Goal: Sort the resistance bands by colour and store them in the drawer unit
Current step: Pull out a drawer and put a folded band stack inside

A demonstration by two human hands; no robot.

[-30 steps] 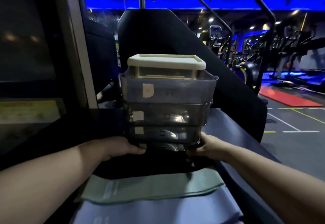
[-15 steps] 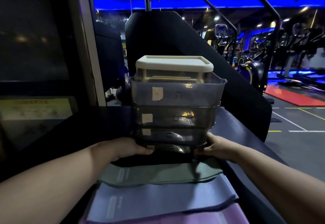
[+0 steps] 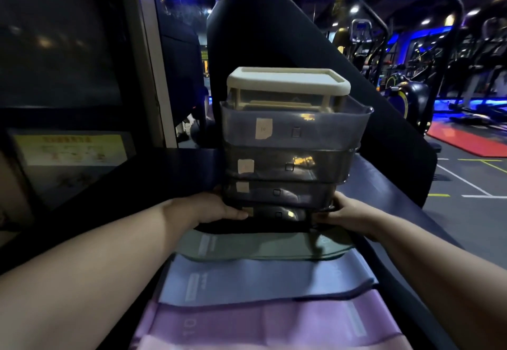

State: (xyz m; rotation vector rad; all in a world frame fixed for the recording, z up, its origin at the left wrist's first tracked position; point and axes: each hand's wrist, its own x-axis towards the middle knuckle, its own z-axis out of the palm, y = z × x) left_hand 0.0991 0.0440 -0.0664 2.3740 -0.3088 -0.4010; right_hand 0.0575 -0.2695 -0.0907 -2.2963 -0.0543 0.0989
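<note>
Gripping drawer unit (image 3: 290, 135) base, left hand (image 3: 208, 209) on left side, right hand (image 3: 348, 212) on right.

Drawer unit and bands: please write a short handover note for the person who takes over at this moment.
Left hand and right hand: each grips the base of the grey translucent plastic drawer unit, one per side.
Bands: flat green resistance band, blue resistance band, pink resistance band lie in a row on the dark padded bench, nearer than the unit.
Done: bands laid out by colour.
Left: put each colour in a drawer; drawer contents cannot be told.
</note>
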